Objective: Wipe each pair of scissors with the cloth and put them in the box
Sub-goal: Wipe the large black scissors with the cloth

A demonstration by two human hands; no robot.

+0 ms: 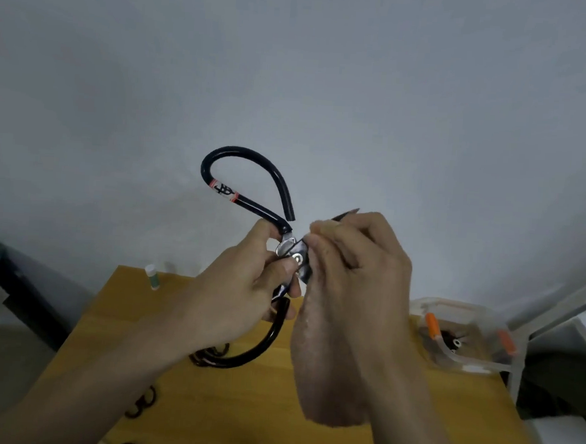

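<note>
I hold a pair of black-handled scissors up in front of the wall. My left hand grips them near the silver pivot, one handle loop rising above and the other hanging below. My right hand holds a brownish cloth wrapped around the blades, so only a dark blade tip shows past the fingers. The cloth hangs down over the table. A clear plastic box with orange clips stands at the table's right edge, with dark items inside.
More dark scissors lie on the yellow wooden table below my left wrist, others near its left edge. A small white-capped tube stands at the back left. White furniture is on the right.
</note>
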